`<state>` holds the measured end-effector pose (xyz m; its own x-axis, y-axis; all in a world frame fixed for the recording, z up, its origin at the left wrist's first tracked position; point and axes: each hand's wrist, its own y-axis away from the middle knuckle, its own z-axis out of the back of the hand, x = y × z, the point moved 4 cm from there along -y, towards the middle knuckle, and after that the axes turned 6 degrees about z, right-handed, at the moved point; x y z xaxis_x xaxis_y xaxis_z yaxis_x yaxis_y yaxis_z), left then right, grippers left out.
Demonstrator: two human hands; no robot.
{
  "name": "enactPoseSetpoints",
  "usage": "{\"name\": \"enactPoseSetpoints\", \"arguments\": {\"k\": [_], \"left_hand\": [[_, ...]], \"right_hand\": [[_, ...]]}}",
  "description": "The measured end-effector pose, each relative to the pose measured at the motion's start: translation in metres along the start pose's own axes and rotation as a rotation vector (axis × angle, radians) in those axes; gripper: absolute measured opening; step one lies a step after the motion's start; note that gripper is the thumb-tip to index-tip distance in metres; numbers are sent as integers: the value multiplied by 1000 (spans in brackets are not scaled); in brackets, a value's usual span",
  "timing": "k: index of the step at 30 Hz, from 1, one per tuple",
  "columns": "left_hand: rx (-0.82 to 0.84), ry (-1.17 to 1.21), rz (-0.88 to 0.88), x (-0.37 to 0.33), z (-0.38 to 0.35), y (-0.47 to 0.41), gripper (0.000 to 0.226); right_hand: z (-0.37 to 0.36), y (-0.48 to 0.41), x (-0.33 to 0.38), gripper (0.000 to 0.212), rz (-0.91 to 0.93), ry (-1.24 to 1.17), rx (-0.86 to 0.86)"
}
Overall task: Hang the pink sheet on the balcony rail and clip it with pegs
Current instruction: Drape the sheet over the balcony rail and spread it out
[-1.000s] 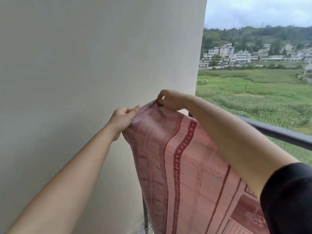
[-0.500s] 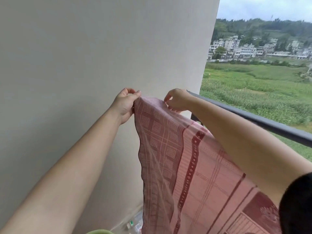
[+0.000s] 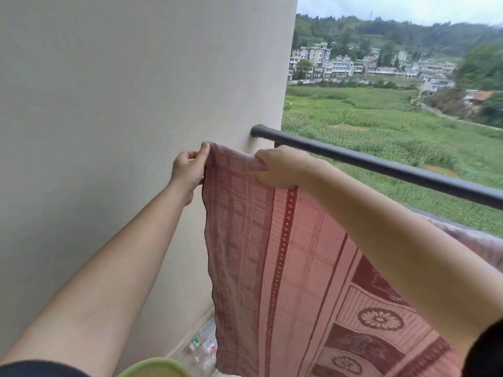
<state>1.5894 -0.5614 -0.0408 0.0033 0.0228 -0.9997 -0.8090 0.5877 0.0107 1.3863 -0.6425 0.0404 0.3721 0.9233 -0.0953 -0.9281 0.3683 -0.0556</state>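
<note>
We find the left hand (image 3: 187, 171) pinching the top corner of the pink sheet (image 3: 299, 268) between thumb and curled fingers. The right hand (image 3: 283, 167) grips the same top edge just beside it, knuckles up. The sheet hangs on our side of the balcony rail (image 3: 394, 169), its top edge just below the bar and close to the wall (image 3: 109, 104). In our judgement the edge should go over the bar, taut and level between both grips. No pegs are in view.

The pink sheet (image 3: 299, 254), patterned with dark red stripes and flower medallions, is hanging from its raised top edge, near the dark round balcony rail (image 3: 381, 165).
</note>
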Motion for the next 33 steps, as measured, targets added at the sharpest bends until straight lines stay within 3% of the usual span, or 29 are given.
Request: {"name": "enactPoseSetpoints", "arguments": {"k": [4, 8, 14, 17, 21, 25, 33], "left_hand": [[162, -92, 18, 30, -6, 15, 37], [30, -29, -87, 15, 2, 17, 23], [-96, -15, -278, -51, -7, 5, 21], [-135, -65, -261, -57, -14, -5, 15], [-143, -77, -269, -45, -23, -4, 4], [-162, -135, -254, -36, -15, 0, 8], [-284, -370, -280, -36, -1, 17, 30]], "right_hand": [[-5, 19, -2, 41, -69, 139, -143], [-6, 35, -2, 48, -110, 176, -220], [5, 60, -2, 53, -194, 196, -364], [5, 77, -9, 54, -266, 193, -400], [-6, 89, -19, 72, -340, 202, -377], [-7, 83, -15, 75, -305, 194, -361], [-14, 83, -11, 58, -267, 291, -438]]}}
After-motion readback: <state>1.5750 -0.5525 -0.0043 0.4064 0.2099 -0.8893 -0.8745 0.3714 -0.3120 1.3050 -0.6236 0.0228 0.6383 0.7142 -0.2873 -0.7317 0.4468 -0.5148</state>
